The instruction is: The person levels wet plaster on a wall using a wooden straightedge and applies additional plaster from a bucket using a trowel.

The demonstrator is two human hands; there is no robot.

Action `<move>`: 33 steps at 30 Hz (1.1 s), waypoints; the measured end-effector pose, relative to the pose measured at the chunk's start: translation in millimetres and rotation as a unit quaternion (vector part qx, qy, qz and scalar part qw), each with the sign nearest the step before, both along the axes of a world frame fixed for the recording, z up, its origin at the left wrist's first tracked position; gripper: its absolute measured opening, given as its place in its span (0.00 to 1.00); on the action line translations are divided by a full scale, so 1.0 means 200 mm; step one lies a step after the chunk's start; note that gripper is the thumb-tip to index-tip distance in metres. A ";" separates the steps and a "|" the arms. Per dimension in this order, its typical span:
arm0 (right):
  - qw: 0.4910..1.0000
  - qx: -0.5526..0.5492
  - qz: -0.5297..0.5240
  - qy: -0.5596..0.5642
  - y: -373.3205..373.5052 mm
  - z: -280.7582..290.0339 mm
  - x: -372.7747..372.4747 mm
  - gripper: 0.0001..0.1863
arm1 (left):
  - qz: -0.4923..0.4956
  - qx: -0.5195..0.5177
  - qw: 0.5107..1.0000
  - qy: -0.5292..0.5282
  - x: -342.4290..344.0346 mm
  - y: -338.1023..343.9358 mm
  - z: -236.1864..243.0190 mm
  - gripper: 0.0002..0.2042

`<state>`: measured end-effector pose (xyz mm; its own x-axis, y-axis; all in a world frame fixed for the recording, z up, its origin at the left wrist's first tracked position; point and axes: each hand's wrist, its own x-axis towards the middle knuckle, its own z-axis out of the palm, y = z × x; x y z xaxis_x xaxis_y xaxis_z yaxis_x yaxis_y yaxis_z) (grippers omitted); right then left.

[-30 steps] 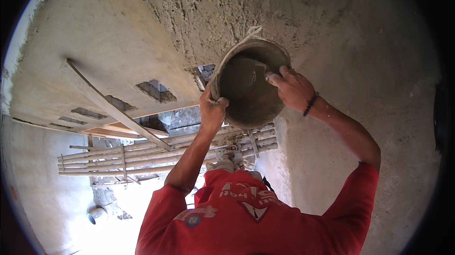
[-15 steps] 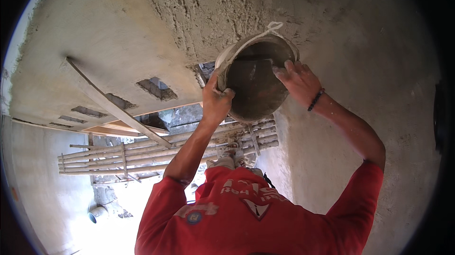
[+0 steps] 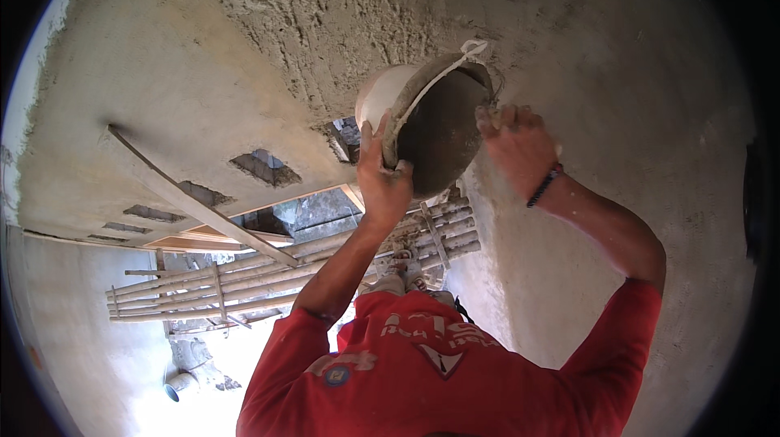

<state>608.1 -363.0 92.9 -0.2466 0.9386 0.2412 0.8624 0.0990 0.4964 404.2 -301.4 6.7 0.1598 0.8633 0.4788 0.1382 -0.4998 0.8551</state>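
A mortar-smeared bucket (image 3: 443, 140) with a pale cord across its mouth is held up close to the plastered surface, tilted so its opening faces right and toward me. My left hand (image 3: 385, 181) grips its left rim, thumb over the edge and fingers along the outside. At the right rim, my right hand (image 3: 520, 149) is closed, its fingers curled; a small pale end shows beside the palm, but what it holds is not clear. Dark shade hides most of the bucket's inside.
Rough wet mortar (image 3: 325, 31) covers part of the plastered surface, near several rectangular holes (image 3: 266, 167). A long wooden board (image 3: 195, 197) leans diagonally at left. Below, my feet stand on a bamboo-pole scaffold (image 3: 268, 283). A smooth wall (image 3: 617, 193) rises at right.
The bucket has turned and tipped, showing more of its pale outer side and a narrower mouth. My right hand has shifted slightly right and down, its fingers more curled.
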 end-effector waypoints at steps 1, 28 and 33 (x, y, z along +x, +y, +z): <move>1.000 0.019 0.003 -0.013 0.01 -0.06 -0.01 0.20 | -0.001 0.012 1.000 0.002 0.02 -0.01 0.00 0.37; 0.965 -0.088 -0.024 0.245 -0.17 0.01 0.10 0.17 | 0.007 -0.006 0.998 -0.062 0.09 -0.07 -0.13 0.37; 0.998 -0.025 -0.034 0.039 -0.02 0.04 0.11 0.14 | 0.012 0.060 0.998 -0.011 0.11 -0.07 -0.05 0.37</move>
